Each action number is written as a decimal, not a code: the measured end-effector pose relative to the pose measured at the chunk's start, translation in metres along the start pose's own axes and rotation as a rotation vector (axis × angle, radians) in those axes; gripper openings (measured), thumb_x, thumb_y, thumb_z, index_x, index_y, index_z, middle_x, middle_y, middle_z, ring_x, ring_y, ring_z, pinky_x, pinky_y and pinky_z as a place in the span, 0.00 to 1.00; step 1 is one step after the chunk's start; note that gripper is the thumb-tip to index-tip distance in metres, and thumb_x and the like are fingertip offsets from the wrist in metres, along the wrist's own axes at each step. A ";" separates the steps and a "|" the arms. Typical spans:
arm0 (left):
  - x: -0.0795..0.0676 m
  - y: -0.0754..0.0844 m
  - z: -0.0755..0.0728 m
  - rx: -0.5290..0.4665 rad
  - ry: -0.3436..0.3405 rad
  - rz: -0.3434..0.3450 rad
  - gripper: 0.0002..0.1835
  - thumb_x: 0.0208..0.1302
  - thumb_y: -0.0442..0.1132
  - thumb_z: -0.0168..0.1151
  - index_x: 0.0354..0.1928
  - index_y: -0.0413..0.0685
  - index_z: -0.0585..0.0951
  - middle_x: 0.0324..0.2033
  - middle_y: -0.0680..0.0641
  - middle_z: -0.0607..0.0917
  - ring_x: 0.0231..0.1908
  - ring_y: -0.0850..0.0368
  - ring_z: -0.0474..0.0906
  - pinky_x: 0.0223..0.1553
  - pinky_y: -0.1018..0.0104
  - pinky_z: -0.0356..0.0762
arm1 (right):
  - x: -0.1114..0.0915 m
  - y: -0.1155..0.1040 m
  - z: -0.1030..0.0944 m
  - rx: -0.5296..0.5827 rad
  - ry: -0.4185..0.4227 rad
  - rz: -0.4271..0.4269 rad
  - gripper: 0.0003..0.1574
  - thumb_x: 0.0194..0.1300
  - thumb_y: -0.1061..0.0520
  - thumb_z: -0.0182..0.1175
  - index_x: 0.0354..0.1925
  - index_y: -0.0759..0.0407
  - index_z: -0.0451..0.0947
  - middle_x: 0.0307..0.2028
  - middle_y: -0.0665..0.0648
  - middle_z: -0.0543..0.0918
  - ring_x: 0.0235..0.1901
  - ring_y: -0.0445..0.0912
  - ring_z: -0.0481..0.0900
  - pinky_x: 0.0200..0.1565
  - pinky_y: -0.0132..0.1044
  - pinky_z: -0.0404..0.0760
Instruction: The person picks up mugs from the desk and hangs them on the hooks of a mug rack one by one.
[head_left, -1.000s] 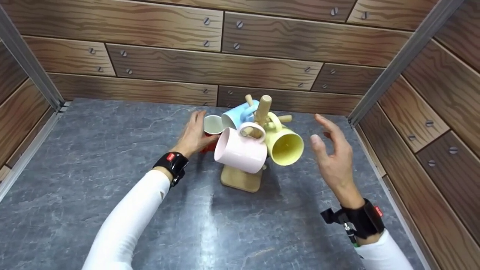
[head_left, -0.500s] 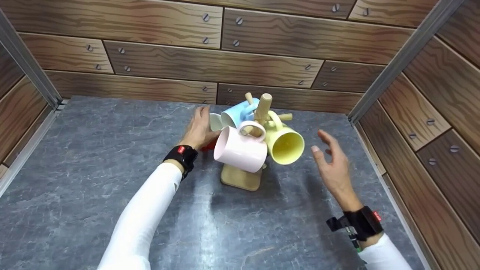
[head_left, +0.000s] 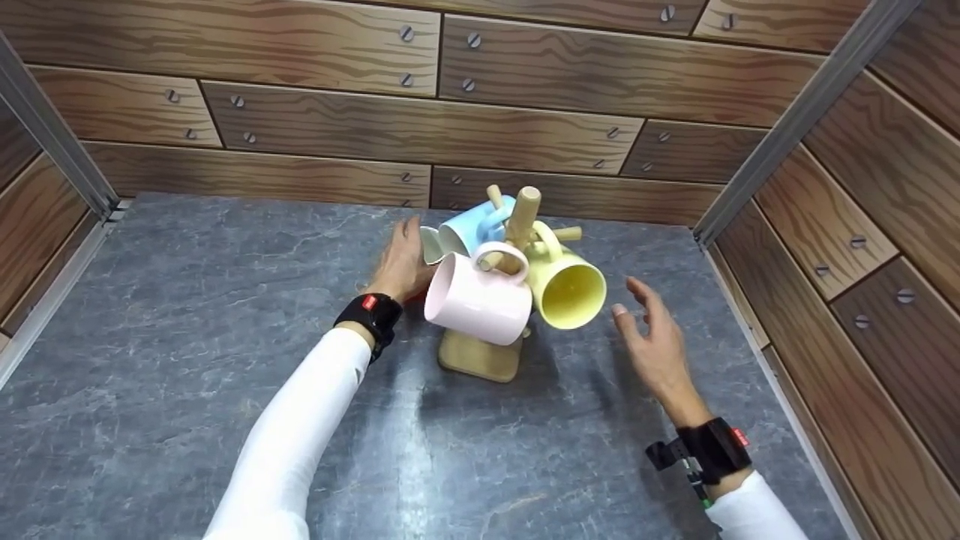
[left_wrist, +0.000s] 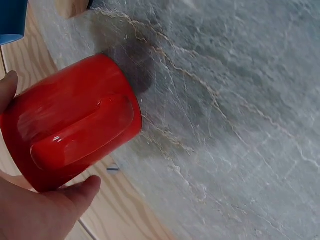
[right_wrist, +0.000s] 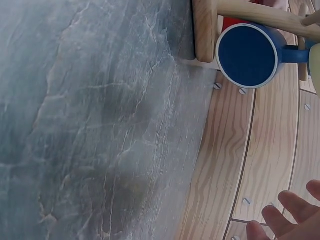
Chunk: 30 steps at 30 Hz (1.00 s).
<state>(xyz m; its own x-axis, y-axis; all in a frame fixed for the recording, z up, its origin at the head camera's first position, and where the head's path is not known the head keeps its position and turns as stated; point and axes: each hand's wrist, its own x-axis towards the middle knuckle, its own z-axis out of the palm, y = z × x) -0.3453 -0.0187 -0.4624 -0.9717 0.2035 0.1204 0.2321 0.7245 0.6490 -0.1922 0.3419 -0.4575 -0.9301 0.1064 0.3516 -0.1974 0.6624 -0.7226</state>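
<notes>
My left hand (head_left: pixel 401 264) grips a red mug (left_wrist: pixel 75 120) left of the wooden mug tree (head_left: pixel 523 217). In the left wrist view its handle faces the camera; whether its base touches the table cannot be told. The head view shows mostly its pale inside, the rest covered by my hand and a pink mug. That pink mug (head_left: pixel 480 300) hangs at the tree's front, a yellow mug (head_left: pixel 576 292) at its right and a blue mug (head_left: pixel 466 229) at its back left. Right of the yellow mug, my right hand (head_left: pixel 658 349) holds nothing, its fingers loosely extended.
The tree's wooden base (head_left: pixel 478 356) stands on a grey marbled table (head_left: pixel 187 360). A wood-patterned wall (head_left: pixel 337 124) rises behind, and another (head_left: pixel 870 247) closes the right side. A bare peg (head_left: pixel 566 233) juts out behind the yellow mug.
My left hand has shifted right with the red mug, closer to the tree, and now covers more of its opening. My right hand has come lower in view, nearer to me.
</notes>
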 end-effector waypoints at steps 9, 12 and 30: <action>-0.005 0.000 -0.002 -0.004 0.053 -0.030 0.41 0.61 0.48 0.73 0.65 0.26 0.68 0.59 0.29 0.73 0.55 0.31 0.76 0.59 0.42 0.75 | 0.001 -0.004 0.001 0.012 -0.002 0.008 0.35 0.79 0.49 0.54 0.75 0.64 0.64 0.71 0.66 0.71 0.71 0.59 0.67 0.69 0.61 0.66; -0.008 -0.001 -0.005 0.005 0.073 -0.026 0.40 0.60 0.48 0.74 0.64 0.27 0.69 0.59 0.29 0.74 0.56 0.32 0.76 0.59 0.42 0.75 | 0.002 -0.006 -0.001 0.011 -0.003 0.007 0.35 0.79 0.48 0.54 0.75 0.63 0.65 0.71 0.66 0.71 0.71 0.60 0.67 0.68 0.60 0.67; -0.053 0.005 -0.031 -0.082 0.056 0.019 0.49 0.52 0.49 0.79 0.70 0.33 0.68 0.61 0.34 0.76 0.59 0.38 0.75 0.61 0.47 0.74 | -0.006 -0.007 0.007 0.010 -0.066 0.028 0.33 0.80 0.48 0.54 0.72 0.66 0.68 0.70 0.68 0.71 0.70 0.61 0.68 0.66 0.60 0.70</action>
<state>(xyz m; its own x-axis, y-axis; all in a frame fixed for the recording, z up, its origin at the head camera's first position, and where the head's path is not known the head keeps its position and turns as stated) -0.2945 -0.0468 -0.4422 -0.9687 0.1779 0.1734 0.2482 0.6638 0.7055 -0.1873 0.3320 -0.4589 -0.9537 0.0755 0.2912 -0.1736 0.6526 -0.7376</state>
